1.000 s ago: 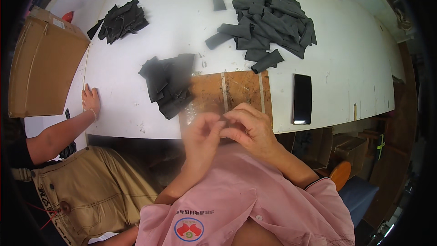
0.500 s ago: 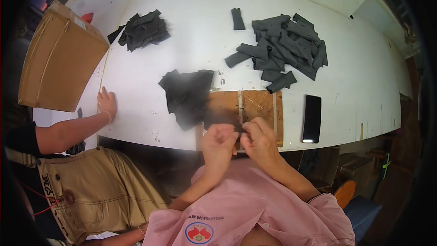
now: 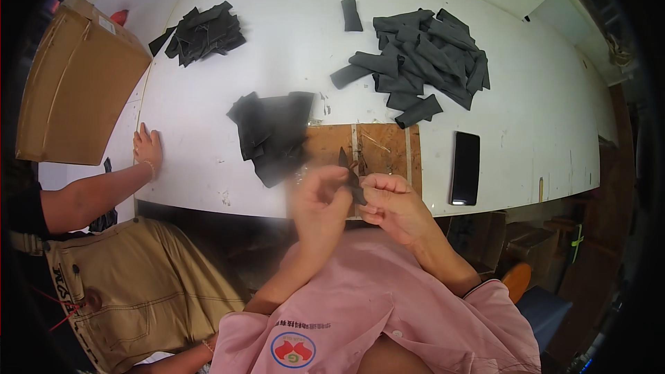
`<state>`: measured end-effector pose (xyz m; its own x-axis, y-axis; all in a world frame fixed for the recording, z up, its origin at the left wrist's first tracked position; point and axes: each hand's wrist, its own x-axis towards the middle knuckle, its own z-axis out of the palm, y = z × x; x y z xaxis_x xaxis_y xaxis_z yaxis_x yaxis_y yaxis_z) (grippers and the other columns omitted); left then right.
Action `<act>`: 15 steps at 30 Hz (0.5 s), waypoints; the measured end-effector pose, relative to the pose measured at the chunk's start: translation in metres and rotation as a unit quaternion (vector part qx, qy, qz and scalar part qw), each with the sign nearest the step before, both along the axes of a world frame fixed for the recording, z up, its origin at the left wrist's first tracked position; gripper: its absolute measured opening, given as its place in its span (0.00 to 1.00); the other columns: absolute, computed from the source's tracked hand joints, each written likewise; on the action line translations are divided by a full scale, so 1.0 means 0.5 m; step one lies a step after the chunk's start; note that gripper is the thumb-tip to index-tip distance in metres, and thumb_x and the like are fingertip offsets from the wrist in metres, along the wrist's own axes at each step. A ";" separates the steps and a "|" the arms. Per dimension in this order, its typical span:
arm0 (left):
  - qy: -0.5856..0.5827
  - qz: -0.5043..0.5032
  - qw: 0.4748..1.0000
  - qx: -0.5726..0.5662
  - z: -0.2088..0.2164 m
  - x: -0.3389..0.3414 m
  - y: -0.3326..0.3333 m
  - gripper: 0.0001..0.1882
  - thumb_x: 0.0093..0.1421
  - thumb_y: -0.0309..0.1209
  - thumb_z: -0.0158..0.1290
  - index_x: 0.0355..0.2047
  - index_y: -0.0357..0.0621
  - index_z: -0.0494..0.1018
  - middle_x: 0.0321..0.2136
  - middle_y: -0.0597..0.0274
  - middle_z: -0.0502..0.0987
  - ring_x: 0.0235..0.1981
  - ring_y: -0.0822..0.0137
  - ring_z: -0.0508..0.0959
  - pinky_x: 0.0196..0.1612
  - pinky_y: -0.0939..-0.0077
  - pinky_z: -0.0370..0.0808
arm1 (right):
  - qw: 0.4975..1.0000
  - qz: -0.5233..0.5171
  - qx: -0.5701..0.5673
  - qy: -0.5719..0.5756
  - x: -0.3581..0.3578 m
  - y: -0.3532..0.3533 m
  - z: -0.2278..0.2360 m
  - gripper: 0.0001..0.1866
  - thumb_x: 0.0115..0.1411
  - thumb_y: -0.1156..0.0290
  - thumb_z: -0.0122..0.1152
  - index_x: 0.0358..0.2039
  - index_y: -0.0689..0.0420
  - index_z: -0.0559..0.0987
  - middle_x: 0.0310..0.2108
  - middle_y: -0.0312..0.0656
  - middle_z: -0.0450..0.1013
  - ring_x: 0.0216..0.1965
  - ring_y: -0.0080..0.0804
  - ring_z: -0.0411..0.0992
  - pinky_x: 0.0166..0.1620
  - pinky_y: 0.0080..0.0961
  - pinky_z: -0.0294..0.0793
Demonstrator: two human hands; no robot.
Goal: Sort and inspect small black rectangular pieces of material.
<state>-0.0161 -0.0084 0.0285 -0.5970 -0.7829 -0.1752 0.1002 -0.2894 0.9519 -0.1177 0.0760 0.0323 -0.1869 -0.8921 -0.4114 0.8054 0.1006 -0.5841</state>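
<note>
Between my two hands a small dark fabric piece (image 3: 352, 183) stands on edge, above the near edge of a brown board. My left hand (image 3: 323, 190) pinches it from the left, thumb and fingers curled in. From the other side my right hand (image 3: 389, 197) grips it between thumb and forefinger. Just beyond my left hand lies a stack of flat dark fabric pieces (image 3: 273, 131), partly over the brown board (image 3: 388, 145). Farther off to the right is a heap of rolled or folded dark grey fabric tubes (image 3: 433, 55).
A black phone (image 3: 465, 168) lies right of the board. A single dark tube (image 3: 352, 15) and another dark fabric pile (image 3: 206, 33) lie at the back of the white table (image 3: 291, 41). At left, a co-worker's hand (image 3: 147, 149) rests near a cardboard box (image 3: 80, 83).
The dark fabric piece, mostly hidden and blurred before, now shows upright between my fingers. My hands have turned slightly around it. The whole view has shifted a little.
</note>
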 end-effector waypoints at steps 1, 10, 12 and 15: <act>-0.038 0.032 0.991 -0.122 -0.008 -0.001 0.009 0.11 0.46 0.13 0.44 0.31 0.35 0.68 0.21 0.67 0.70 0.15 0.83 0.65 0.15 0.90 0.62 | 0.999 0.009 -0.007 0.036 0.001 -0.001 -0.001 0.06 0.53 0.70 0.53 0.23 0.56 0.70 0.18 0.26 0.60 0.18 0.12 0.55 0.21 0.09 0.52; 0.147 -0.121 0.943 0.272 0.036 0.031 -0.017 0.18 0.46 0.14 0.46 0.40 0.32 0.62 0.26 0.56 0.73 0.08 0.83 0.59 0.09 0.90 0.58 | 0.991 -0.024 -0.019 0.127 -0.006 0.007 -0.014 0.06 0.55 0.68 0.52 0.23 0.55 0.70 0.20 0.27 0.64 0.21 0.12 0.58 0.25 0.09 0.57; 0.200 -0.167 0.890 0.375 0.063 0.039 -0.012 0.20 0.46 0.15 0.46 0.42 0.32 0.61 0.25 0.57 0.73 0.08 0.83 0.58 0.09 0.90 0.58 | 0.994 -0.021 -0.027 0.105 -0.003 0.008 0.001 0.06 0.55 0.68 0.52 0.24 0.55 0.70 0.22 0.28 0.65 0.23 0.13 0.60 0.27 0.09 0.60; 0.277 -0.257 0.798 0.469 0.068 0.041 -0.014 0.24 0.46 0.16 0.48 0.46 0.32 0.60 0.23 0.62 0.71 0.09 0.82 0.59 0.12 0.89 0.60 | 0.992 -0.007 -0.089 0.089 0.001 0.009 0.019 0.07 0.56 0.68 0.51 0.25 0.57 0.70 0.28 0.30 0.66 0.28 0.15 0.63 0.32 0.13 0.63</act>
